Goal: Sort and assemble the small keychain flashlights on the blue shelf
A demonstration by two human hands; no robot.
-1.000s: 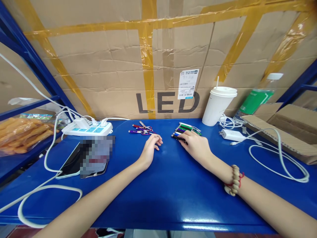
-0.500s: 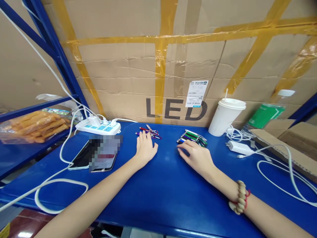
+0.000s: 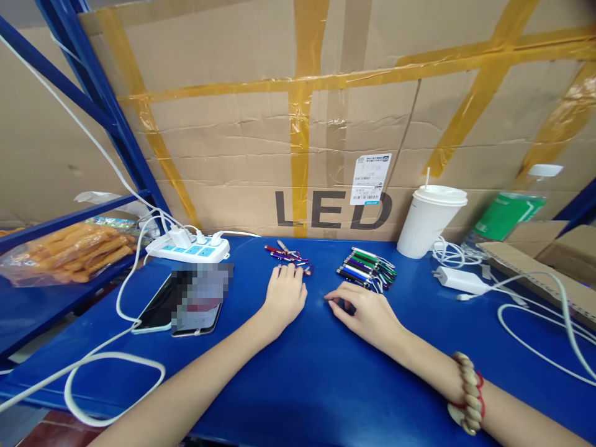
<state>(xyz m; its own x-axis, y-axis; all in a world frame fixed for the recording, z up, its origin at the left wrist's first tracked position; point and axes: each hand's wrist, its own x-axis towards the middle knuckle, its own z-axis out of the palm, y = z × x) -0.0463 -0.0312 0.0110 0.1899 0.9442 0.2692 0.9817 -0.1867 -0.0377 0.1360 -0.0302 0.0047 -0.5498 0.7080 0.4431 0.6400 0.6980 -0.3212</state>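
My left hand (image 3: 286,295) rests on the blue tabletop, fingers stretched forward and holding nothing. Just beyond its fingertips lies a small group of slim red and purple metal tubes (image 3: 284,254) with cords, like pen-sized torches. To the right, a side-by-side row of similar tubes (image 3: 365,267) in silver, green, blue, purple and black has cords trailing right. My right hand (image 3: 367,313) hovers or rests just in front of that row. Its fingers are bent and the thumb stands apart, with nothing seen between them; its outer fingers are partly hidden.
On the left are two phones (image 3: 153,310) and a white power strip (image 3: 200,248) with plugs and cables. A white cup (image 3: 431,223) with a straw, a green-labelled bottle (image 3: 512,214) and a white charger (image 3: 460,280) stand right. A large carton (image 3: 233,155) backs the table.
Both hands have drawn back slightly towards me, showing more of the tubes. The left fingertips no longer overlap the red and purple group. The camera view has shifted a little.
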